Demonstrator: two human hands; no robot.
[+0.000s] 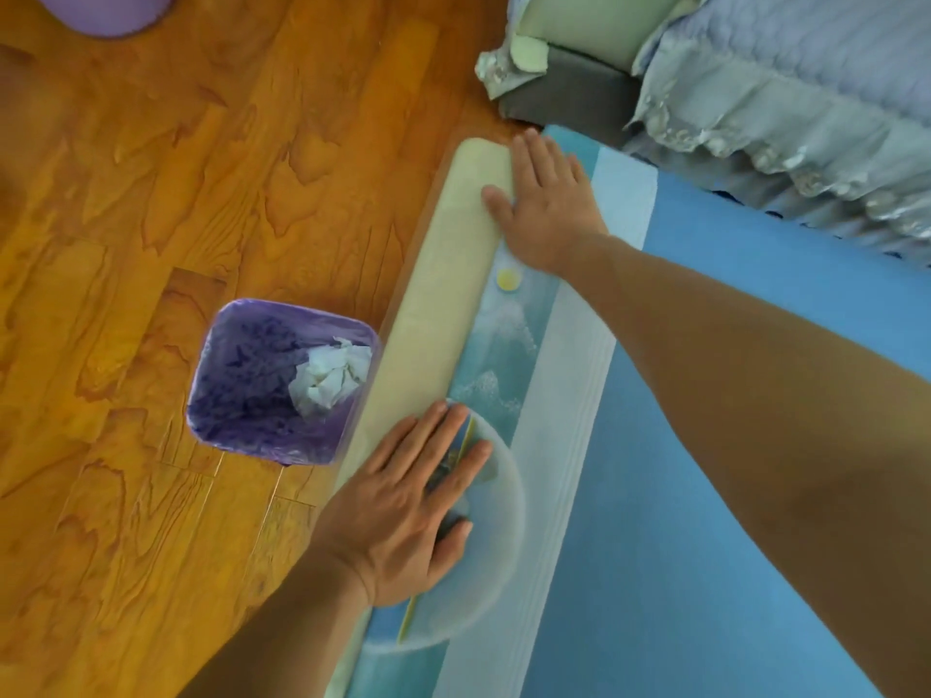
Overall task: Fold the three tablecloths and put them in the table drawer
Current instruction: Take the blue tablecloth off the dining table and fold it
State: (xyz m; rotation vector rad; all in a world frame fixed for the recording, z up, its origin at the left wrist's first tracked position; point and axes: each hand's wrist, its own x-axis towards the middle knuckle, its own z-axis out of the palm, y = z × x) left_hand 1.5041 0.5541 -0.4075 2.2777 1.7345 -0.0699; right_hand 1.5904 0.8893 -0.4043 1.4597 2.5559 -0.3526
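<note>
Fingers [443, 435] on the left hand [403, 506] are flat and spread, pressing down at the near end of the cream fold [443, 294], partly over a round frosted mat [499, 546] next to it. Right hand [546, 204] is the same deal at the far end of the fold, fingers straight, palm down, nothing gripped.

The fold is the turned-over edge of the blue tablecloth [705, 471], running along the side of the surface nearest the purple bin [279, 380] on the wood floor [151, 193]. The bed [781, 93] sits beyond the fold's far end.

I reckon this is smoothing the first fold. Keep both palms flat and the edge straight before the next fold. That mat probably wants moving off first. Both arms reach out, right one further.
</note>
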